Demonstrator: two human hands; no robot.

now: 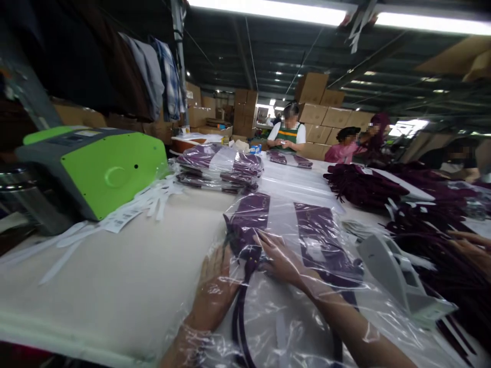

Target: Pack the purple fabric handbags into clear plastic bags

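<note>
A clear plastic bag lies on the table in front of me, with both my forearms reaching into its mouth. Inside it are flat, folded purple bags with long dark straps trailing toward me; a pale band crosses their middle. My left hand lies along the left side of the purple bags, fingers stretched out near the strap ends. My right hand rests flat on top of them, its fingers extended. The plastic partly covers both hands.
A green and grey machine with white label strips stands left, beside a metal flask. Wrapped purple packs are stacked ahead. A white tape dispenser and dark purple piles lie right. Several people work beyond; another person's hand is far right.
</note>
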